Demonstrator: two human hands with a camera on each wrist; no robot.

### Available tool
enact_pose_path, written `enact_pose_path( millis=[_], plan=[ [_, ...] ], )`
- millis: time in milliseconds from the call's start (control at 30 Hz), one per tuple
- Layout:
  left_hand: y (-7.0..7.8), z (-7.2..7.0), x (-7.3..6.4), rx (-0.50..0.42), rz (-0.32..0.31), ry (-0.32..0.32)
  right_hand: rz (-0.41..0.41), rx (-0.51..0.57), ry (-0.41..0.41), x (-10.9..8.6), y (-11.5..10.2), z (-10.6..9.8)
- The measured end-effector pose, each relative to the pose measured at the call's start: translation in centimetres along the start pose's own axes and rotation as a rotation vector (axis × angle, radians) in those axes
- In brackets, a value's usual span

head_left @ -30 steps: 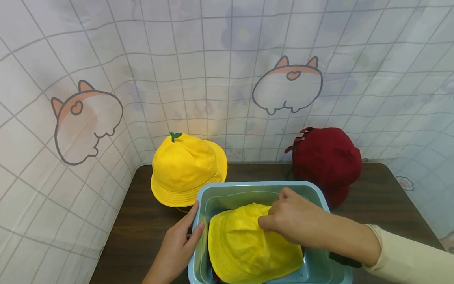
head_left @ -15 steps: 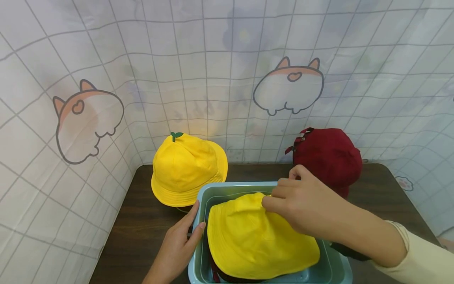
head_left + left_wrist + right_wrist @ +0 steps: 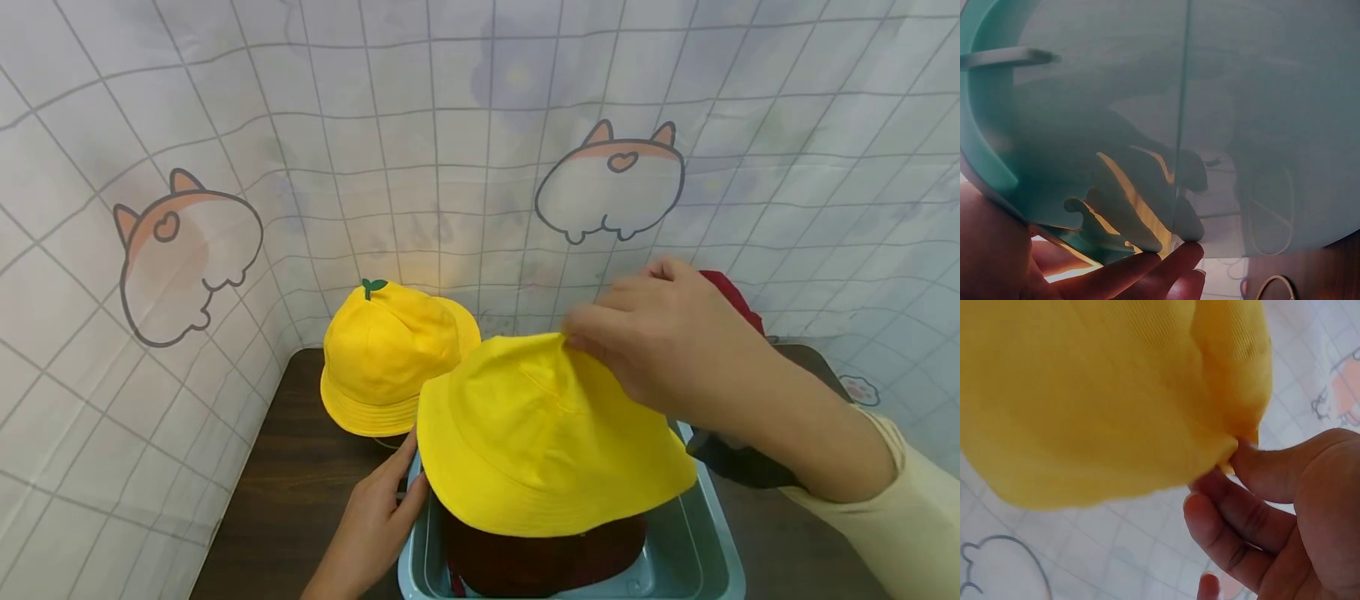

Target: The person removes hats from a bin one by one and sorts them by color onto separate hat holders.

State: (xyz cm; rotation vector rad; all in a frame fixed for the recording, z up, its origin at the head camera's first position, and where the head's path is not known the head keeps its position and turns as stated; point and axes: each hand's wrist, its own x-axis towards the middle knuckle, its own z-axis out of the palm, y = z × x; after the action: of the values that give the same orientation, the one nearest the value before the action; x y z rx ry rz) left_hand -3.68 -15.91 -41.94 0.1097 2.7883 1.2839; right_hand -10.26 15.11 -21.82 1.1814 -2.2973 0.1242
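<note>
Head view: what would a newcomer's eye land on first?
The bright yellow hat near mid-frame, its crown pinched in the grip of the right hand above the blue tub. Next, a second yellow hat with a green sprout on top, farther back and to the left. Then the cartoon animal printed on the gridded backdrop.

head view: light is bright and diffuse; a warm glow marks the backdrop (image 3: 416,262) behind the sprout hat (image 3: 390,350). grid lines bow near the frame edges. the right hand (image 3: 660,342) is slightly blurred; the cap (image 3: 547,562) beneath the held hat (image 3: 547,442) is in shadow.

left wrist view: dim, hazy; the glossy bin (image 3: 1085,106) reflects the left hand (image 3: 1094,279) and orange light.

right wrist view: muted, soft detail.
</note>
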Motion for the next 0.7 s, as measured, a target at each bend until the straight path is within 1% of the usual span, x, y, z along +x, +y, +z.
enact_pose_path(
  millis=[133,233,333,400,500,567,633,700],
  plan=[
    [-0.1,0.0,0.0,0.001,0.007,0.006,0.011,-0.026,0.055,2.1,0.4,-0.5],
    [-0.1,0.1,0.0,0.006,0.035,0.019,0.018,-0.047,0.092,3.8,0.9,-0.5],
    [-0.1,0.1,0.1,0.008,0.050,0.032,0.019,-0.041,0.140,5.5,1.5,-0.3],
    [-0.2,0.1,0.1,0.007,0.058,0.033,0.025,-0.018,0.166,6.8,1.9,-0.2],
    [-0.2,0.1,0.0,0.003,0.058,0.030,0.059,0.033,0.188,8.8,2.4,0.1],
    [-0.3,0.1,0.0,-0.006,0.058,0.025,0.105,0.067,0.184,10.0,2.4,0.5],
    [-0.3,0.0,0.0,-0.019,0.054,0.019,0.148,0.087,0.183,11.2,2.2,1.2],
    [-0.4,0.0,0.0,-0.032,0.049,0.013,0.169,0.089,0.197,12.3,2.1,2.2]
  ],
)
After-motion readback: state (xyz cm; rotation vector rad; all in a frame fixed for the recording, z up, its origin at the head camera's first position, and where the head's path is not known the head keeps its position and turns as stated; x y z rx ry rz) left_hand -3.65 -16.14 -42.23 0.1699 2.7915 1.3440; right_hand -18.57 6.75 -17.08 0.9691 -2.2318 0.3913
